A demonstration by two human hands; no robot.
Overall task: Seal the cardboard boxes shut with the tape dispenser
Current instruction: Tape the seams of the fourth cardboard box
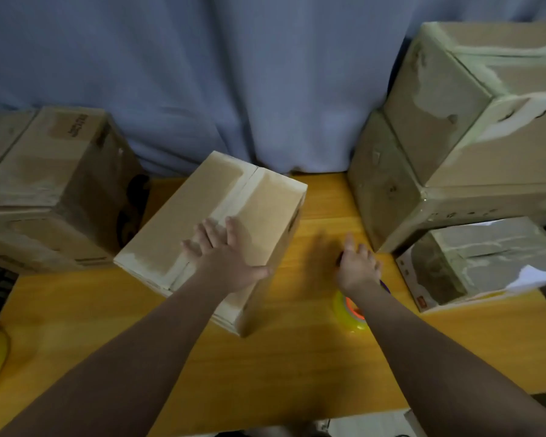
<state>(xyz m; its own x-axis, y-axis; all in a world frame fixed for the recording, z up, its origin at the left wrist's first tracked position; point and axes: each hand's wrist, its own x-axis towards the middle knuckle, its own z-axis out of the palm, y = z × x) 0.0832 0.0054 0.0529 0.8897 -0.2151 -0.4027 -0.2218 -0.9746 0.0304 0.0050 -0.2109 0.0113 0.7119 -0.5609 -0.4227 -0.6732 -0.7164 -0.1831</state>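
The left hand [224,257] lies flat, fingers spread, on the taped brown cardboard box [177,234] on the yellow wooden table [76,310].
The blurred right hand [358,268] hides most of the yellow-rolled tape dispenser [345,312] just right of the box; its grip cannot be made out.

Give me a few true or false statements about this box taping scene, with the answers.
1. The left hand lies flat on top of the middle box. True.
2. The middle box's top flaps stand open. False: they are folded shut.
3. The tape roll sits on top of the middle box. False: it is off the box, by the right hand.
4. The stacked boxes are on the right side. True.
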